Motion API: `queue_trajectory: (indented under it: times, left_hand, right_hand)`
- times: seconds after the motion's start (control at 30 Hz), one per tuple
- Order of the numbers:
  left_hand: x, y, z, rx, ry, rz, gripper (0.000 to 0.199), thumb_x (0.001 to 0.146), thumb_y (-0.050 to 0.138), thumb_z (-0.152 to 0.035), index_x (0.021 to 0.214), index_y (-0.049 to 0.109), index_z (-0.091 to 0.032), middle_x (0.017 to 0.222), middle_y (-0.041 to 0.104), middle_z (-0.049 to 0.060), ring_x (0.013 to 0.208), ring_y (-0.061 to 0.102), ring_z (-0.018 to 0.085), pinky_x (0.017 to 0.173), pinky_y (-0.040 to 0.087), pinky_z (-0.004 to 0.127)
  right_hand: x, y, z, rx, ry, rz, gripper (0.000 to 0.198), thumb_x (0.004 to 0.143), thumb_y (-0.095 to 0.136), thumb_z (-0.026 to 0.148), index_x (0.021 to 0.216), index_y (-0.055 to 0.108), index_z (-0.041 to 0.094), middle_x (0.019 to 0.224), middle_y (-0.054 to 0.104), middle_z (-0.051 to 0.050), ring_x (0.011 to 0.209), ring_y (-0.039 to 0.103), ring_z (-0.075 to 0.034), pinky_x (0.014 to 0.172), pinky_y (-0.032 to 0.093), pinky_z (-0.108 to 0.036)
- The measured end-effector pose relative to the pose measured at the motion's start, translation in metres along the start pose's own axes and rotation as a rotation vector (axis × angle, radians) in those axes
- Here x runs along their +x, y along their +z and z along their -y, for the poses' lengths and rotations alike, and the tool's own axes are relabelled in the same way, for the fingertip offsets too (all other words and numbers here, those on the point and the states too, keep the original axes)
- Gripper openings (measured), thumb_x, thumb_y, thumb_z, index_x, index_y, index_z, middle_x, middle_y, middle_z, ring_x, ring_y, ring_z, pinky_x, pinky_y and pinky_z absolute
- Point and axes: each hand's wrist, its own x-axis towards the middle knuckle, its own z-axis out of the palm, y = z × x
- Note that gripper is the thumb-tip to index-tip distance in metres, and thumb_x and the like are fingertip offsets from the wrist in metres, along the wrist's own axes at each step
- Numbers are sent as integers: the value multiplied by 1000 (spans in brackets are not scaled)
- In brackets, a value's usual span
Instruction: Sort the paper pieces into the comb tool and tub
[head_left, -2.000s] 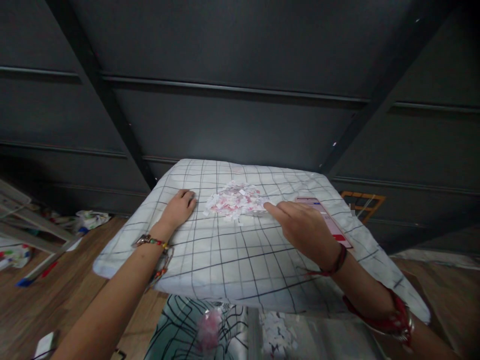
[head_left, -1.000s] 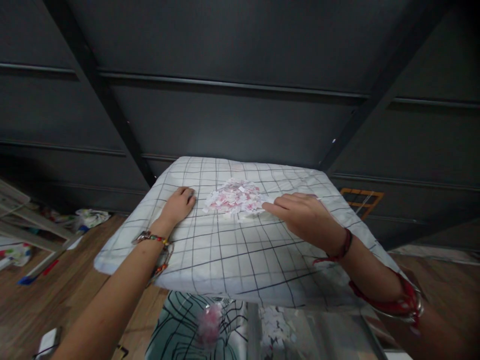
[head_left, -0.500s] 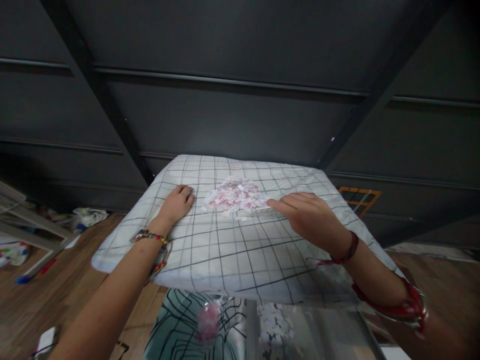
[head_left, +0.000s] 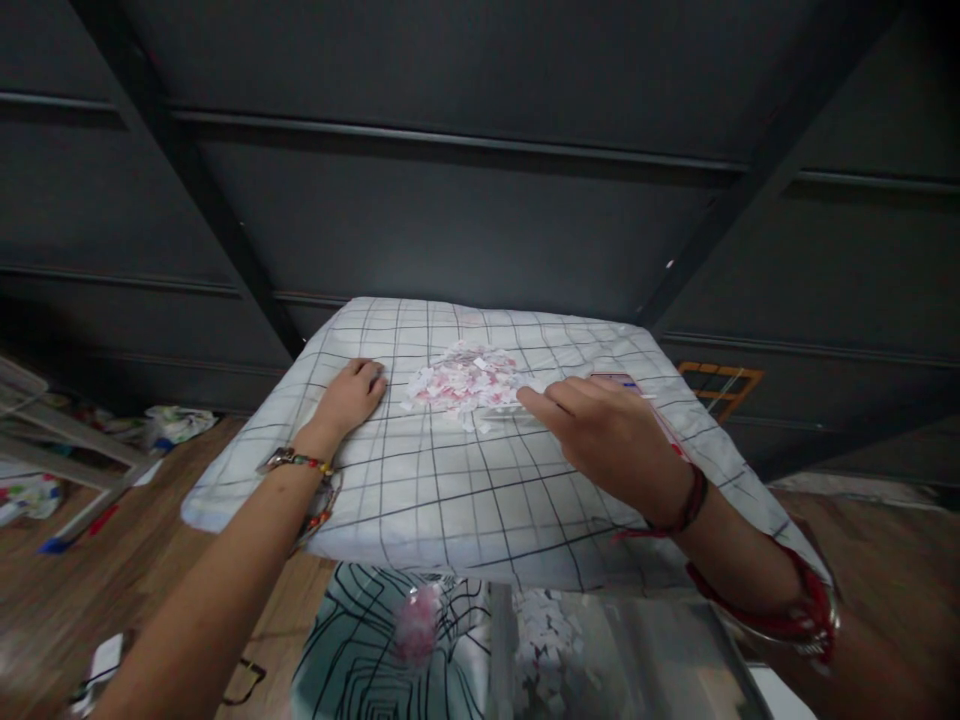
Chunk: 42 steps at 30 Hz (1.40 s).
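A heap of white and pink paper scraps (head_left: 463, 378) lies on the white checked cloth (head_left: 450, 510) that covers the table. My right hand (head_left: 611, 435) is closed round a thin, pale tool (head_left: 501, 412) whose flat end meets the near right edge of the heap; most of it is hidden in my fist, and its exact kind cannot be made out. To the left of the scraps, my left hand (head_left: 351, 396) rests on the cloth with its fingers loosely bent, holding nothing. Partly behind my right hand lies a flat red-edged item (head_left: 616, 380).
Below the table's near edge are a green-and-white patterned cloth (head_left: 360, 650) with a pink clear packet (head_left: 418, 625), and a clear plastic box (head_left: 660, 650) containing white scraps (head_left: 547, 635). A dark panelled wall (head_left: 465, 220) stands behind the table.
My right hand has moved slightly left with the tool, towards the scraps, and some scraps at the near edge have shifted. The red-edged item now shows behind it. My left hand stays put.
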Motion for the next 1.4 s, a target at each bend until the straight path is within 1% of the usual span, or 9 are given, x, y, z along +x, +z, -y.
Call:
queue_trajectory:
  times: [0.1,0.3,0.43,0.57,0.73,0.97,1.07,1.2,1.4]
  left_hand:
    - [0,-1,-1,-2,16,12,38,91,36,-34,113,60,-15,116,61,13,115,53,26,109,42,43]
    - [0,-4,-3,-3,9,26,41,92,34,-34,115,59,-12,118,60,15,117,52,27,110,41,43]
    - [0,-3,-2,3,26,22,37,92,36,-33,114,59,-15,116,62,12,119,51,26,110,41,42]
    - [1,-2,-1,-1,10,27,39,92,35,-34,114,59,-13,118,61,15,117,52,26,109,42,43]
    - [1,1,2,0,25,12,40,92,34,-34,115,59,-13,118,61,15,117,52,27,108,42,44]
    - [1,-1,-1,19,26,18,41,92,34,-34,115,60,-11,117,62,15,116,53,26,109,42,43]
    - [1,-3,-3,26,28,27,42,92,34,-34,116,60,-11,117,62,15,118,52,27,109,42,43]
    - [1,-3,-2,33,11,34,44,93,33,-34,117,60,-9,120,61,17,117,53,27,108,42,42]
    - [0,-3,-3,27,24,17,42,92,35,-33,116,60,-10,119,62,15,119,52,27,109,42,44]
  right_hand:
    - [0,-1,1,-34,32,18,31,84,44,0,92,66,19,64,59,-1,59,48,-15,58,27,-30]
    - [-3,-2,3,22,-56,-5,32,83,42,-1,89,66,19,60,55,1,56,47,-14,58,28,-30]
    - [-1,-4,3,-19,4,-29,33,84,42,-1,97,67,18,64,59,-1,60,50,-16,59,30,-30]
    - [6,3,8,-38,17,-47,32,87,42,1,100,67,18,67,62,-1,62,51,-16,61,31,-30]
    - [11,10,12,3,-34,-17,30,89,43,3,94,67,19,67,61,0,61,50,-14,58,29,-29]
    - [-1,1,5,70,-38,-36,33,85,42,-3,94,66,18,64,58,2,59,50,-14,61,31,-30]
    - [3,9,5,29,-10,-71,33,86,42,-1,97,67,18,69,62,0,64,52,-15,64,32,-30]
    - [5,21,7,43,-35,-102,34,87,41,-1,98,68,18,70,63,-1,64,53,-15,62,32,-29]
    - [-8,8,3,130,-70,-60,33,86,41,-2,96,67,17,65,59,1,59,49,-15,60,32,-29]
